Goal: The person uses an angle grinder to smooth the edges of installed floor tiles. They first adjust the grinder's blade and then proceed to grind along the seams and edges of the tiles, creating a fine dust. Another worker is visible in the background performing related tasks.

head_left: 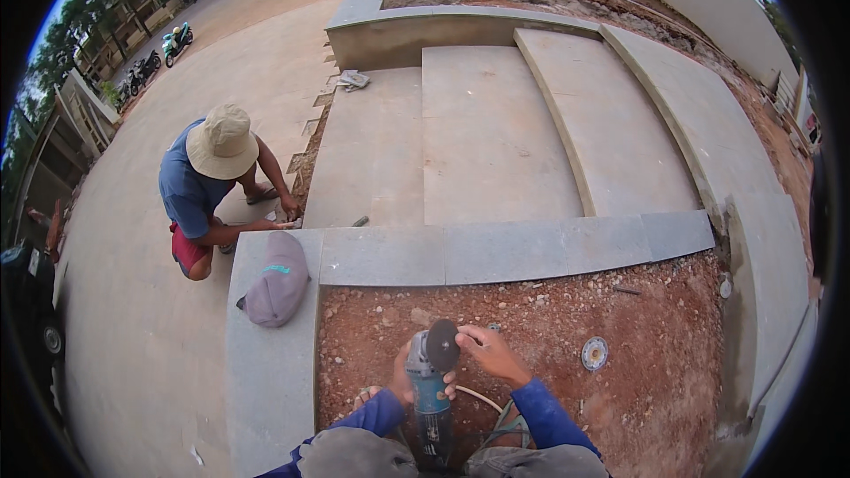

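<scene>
Our left hand (402,375) grips a blue-and-grey, long-bodied angle grinder (431,392), its dark round disc (442,344) toward twelve o'clock; our right hand (492,356) has its fingertips at the disc's three o'clock edge. From the grinder, we see a greyish-purple cloth cap (276,285) on flat grey stone slabs (266,381) at ten o'clock, a crouching co-worker in a beige bucket hat (222,142) farther off.

Room beyond grinder (431,391) (then stone edging (505,248))
</scene>
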`<action>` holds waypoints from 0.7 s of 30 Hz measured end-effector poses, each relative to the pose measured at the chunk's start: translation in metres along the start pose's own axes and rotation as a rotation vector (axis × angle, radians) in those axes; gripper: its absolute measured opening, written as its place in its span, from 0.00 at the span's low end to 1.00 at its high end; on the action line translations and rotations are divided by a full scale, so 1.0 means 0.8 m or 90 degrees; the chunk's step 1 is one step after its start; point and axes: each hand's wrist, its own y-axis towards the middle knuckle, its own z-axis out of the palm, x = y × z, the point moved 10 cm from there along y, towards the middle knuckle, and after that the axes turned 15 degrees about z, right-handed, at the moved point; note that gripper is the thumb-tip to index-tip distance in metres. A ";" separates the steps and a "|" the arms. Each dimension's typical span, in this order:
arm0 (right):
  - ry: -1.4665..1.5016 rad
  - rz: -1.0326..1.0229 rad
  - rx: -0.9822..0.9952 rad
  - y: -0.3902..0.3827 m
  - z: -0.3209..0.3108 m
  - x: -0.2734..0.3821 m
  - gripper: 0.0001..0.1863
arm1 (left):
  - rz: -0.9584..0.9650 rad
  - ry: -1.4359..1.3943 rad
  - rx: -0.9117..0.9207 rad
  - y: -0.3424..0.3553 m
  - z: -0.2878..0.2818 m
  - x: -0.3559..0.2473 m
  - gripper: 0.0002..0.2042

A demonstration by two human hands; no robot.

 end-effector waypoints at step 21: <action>-0.082 0.108 -0.546 0.115 -0.431 -0.181 0.28 | 0.029 -0.091 0.133 0.018 0.026 -0.014 0.44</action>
